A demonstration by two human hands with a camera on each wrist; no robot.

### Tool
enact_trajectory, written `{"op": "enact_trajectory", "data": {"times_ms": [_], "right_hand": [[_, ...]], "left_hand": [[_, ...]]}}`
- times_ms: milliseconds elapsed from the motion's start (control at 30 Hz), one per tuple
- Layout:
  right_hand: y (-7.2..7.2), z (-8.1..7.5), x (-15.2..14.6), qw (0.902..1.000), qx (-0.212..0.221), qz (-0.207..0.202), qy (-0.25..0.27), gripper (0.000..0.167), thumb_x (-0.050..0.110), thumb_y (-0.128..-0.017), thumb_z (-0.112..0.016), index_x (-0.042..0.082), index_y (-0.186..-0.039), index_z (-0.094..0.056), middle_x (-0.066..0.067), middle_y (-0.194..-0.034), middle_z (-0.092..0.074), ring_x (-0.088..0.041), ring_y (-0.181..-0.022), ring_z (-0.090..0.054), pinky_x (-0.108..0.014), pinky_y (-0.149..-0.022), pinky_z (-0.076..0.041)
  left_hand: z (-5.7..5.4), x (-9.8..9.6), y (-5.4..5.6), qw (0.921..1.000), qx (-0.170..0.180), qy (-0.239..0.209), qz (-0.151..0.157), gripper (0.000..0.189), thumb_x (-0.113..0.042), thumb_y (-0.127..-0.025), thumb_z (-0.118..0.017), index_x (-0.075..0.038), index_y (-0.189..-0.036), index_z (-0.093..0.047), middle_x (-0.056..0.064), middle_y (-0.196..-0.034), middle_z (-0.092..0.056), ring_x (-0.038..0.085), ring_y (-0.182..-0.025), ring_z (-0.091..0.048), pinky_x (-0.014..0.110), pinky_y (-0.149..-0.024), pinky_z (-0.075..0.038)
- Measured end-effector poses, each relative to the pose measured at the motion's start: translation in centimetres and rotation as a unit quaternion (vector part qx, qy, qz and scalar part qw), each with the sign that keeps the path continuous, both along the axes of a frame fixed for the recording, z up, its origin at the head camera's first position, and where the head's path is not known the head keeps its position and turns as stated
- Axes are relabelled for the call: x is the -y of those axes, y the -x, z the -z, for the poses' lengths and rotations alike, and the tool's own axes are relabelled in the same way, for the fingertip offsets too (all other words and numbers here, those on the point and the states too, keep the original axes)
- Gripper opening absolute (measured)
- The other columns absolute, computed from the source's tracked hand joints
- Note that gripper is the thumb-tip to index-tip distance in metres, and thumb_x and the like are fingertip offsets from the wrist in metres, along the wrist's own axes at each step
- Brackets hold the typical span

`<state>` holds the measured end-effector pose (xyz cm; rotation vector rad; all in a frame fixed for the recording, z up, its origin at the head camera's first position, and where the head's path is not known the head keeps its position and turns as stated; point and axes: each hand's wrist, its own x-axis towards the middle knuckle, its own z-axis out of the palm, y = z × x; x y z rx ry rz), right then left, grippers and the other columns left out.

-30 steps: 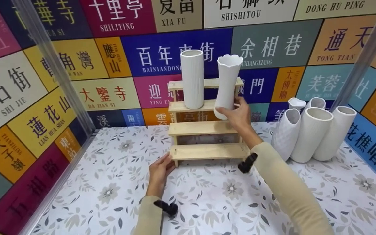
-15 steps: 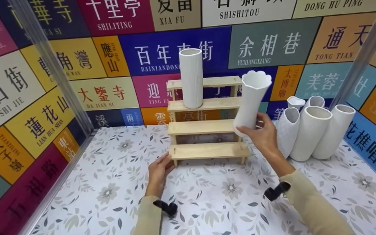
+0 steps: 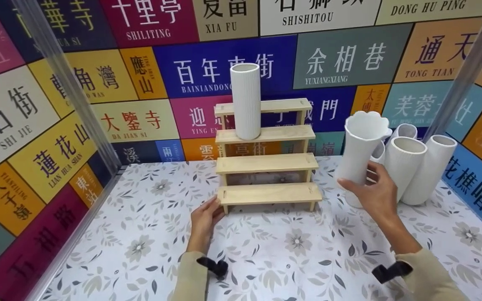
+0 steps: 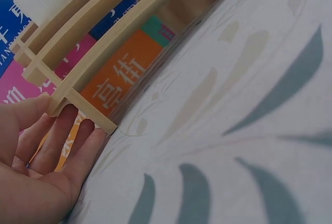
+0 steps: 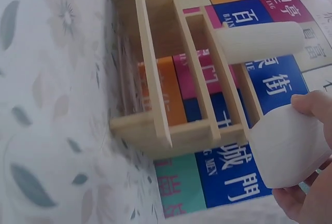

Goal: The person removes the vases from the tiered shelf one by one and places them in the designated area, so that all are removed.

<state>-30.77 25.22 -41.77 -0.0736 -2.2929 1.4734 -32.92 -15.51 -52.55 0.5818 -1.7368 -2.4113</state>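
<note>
My right hand (image 3: 378,196) holds a white vase (image 3: 360,150) with a scalloped rim near its base, thumb on one side and fingers on the other. The vase is upright, in front of the vase cluster on the right. In the right wrist view, its rounded bottom (image 5: 288,146) shows between thumb and fingers. My left hand (image 3: 203,219) grips the front left corner of a tiered wooden stand (image 3: 270,194); the left wrist view has the thumb against the board's end and fingers around the leg. On the stand's second-highest step, at its left, stands a ribbed cylindrical vase (image 3: 246,102).
Several white vases (image 3: 429,175) stand close together at the right, partly hidden behind the held vase. A floral cloth (image 3: 249,259) covers the table. Behind is a wall of colourful signs (image 3: 232,62), with clear posts (image 3: 71,90) at the corners.
The right hand has carried the scalloped vase away from the stand's upper right, moving right and down to the front of the vase cluster. The left hand has stayed on the stand.
</note>
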Motion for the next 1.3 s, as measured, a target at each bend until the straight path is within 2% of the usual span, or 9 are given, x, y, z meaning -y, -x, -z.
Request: {"op": "enact_trajectory", "data": {"times_ms": [367, 500, 567, 633, 700, 800, 933, 1033, 1300], "right_hand": [[-2.1, 2.1, -5.5, 0.9968, 0.049, 0.047, -0.043, 0.089, 0.044, -0.081, -0.083, 0.006, -0.147, -0.038, -0.019, -0.152, -0.047, -0.043, -0.133, -0.051, -0.062, -0.107, -0.048], [-2.6, 3.0, -7.3, 0.9950, 0.053, 0.061, -0.058, 0.090, 0.042, -0.081, -0.083, 0.006, -0.149, -0.036, -0.019, -0.148, -0.049, -0.038, -0.126, -0.056, -0.025, -0.091, -0.059], [-2.7, 3.4, -8.3, 0.9940, 0.064, 0.069, -0.056, 0.092, 0.043, -0.080, -0.084, 0.010, -0.151, -0.035, -0.016, -0.146, -0.050, -0.028, -0.120, -0.058, -0.009, -0.079, -0.052], [-2.8, 3.6, -9.2, 0.9925, 0.083, 0.077, -0.048, 0.095, 0.046, -0.078, -0.084, 0.014, -0.153, -0.034, -0.014, -0.145, -0.050, -0.019, -0.116, -0.057, -0.003, -0.073, -0.046], [-3.0, 3.7, -10.0, 0.9899, 0.106, 0.081, -0.047, 0.098, 0.050, -0.078, -0.083, 0.015, -0.154, -0.032, -0.013, -0.145, -0.049, -0.017, -0.116, -0.054, -0.007, -0.074, -0.046], [-3.4, 3.9, -11.2, 0.9847, 0.138, 0.084, -0.066, 0.103, 0.056, -0.078, -0.080, 0.011, -0.155, -0.030, -0.017, -0.146, -0.048, -0.026, -0.120, -0.053, -0.015, -0.077, -0.046], [-3.8, 4.1, -12.2, 0.9814, 0.151, 0.073, -0.093, 0.106, 0.057, -0.081, -0.077, 0.006, -0.156, -0.023, -0.026, -0.149, -0.045, -0.042, -0.125, -0.051, -0.046, -0.092, -0.057], [-3.9, 4.3, -12.6, 0.9814, 0.150, 0.068, -0.098, 0.107, 0.057, -0.082, -0.076, 0.005, -0.157, -0.021, -0.029, -0.148, -0.044, -0.048, -0.128, -0.048, -0.068, -0.104, -0.046], [-3.6, 5.1, -13.5, 0.9779, 0.168, 0.064, -0.106, 0.107, 0.060, -0.083, -0.074, 0.002, -0.156, -0.021, -0.032, -0.149, -0.041, -0.053, -0.130, -0.044, -0.074, -0.107, -0.038]], "left_hand": [[0.3, 0.1, 0.0, 0.9999, -0.013, 0.007, -0.003, 0.043, -0.016, -0.095, -0.069, -0.003, -0.135, -0.061, 0.020, -0.122, -0.071, 0.023, -0.100, -0.073, 0.036, -0.094, -0.061], [0.3, 0.1, 0.0, 0.9998, -0.016, 0.008, -0.007, 0.042, -0.016, -0.096, -0.068, -0.002, -0.135, -0.061, 0.020, -0.122, -0.071, 0.023, -0.101, -0.072, 0.036, -0.093, -0.061], [0.4, 0.0, 0.0, 0.9998, -0.018, 0.010, -0.007, 0.041, -0.015, -0.096, -0.068, -0.002, -0.135, -0.061, 0.020, -0.121, -0.071, 0.023, -0.101, -0.072, 0.035, -0.093, -0.061], [0.4, -0.1, -0.1, 0.9997, -0.020, 0.010, -0.006, 0.041, -0.015, -0.096, -0.068, -0.002, -0.134, -0.061, 0.020, -0.120, -0.071, 0.024, -0.101, -0.072, 0.036, -0.093, -0.061], [0.4, -0.2, -0.1, 0.9997, -0.019, 0.013, -0.006, 0.041, -0.015, -0.096, -0.068, -0.002, -0.134, -0.061, 0.020, -0.120, -0.071, 0.024, -0.102, -0.072, 0.035, -0.093, -0.061], [0.3, -0.3, -0.1, 0.9997, -0.017, 0.016, -0.006, 0.042, -0.016, -0.096, -0.069, -0.003, -0.134, -0.061, 0.020, -0.122, -0.071, 0.024, -0.103, -0.072, 0.035, -0.094, -0.061], [0.1, -0.2, -0.1, 0.9997, -0.019, 0.017, -0.008, 0.043, -0.017, -0.095, -0.069, -0.003, -0.135, -0.061, 0.020, -0.121, -0.071, 0.022, -0.100, -0.072, 0.035, -0.093, -0.061], [0.1, -0.2, -0.1, 0.9995, -0.026, 0.012, -0.010, 0.042, -0.015, -0.095, -0.069, -0.001, -0.134, -0.061, 0.021, -0.121, -0.071, 0.021, -0.097, -0.073, 0.035, -0.092, -0.062], [0.4, -0.2, 0.0, 0.9996, -0.024, 0.008, -0.010, 0.043, -0.013, -0.096, -0.068, 0.001, -0.135, -0.059, 0.023, -0.126, -0.068, 0.022, -0.099, -0.073, 0.035, -0.092, -0.062]]}}
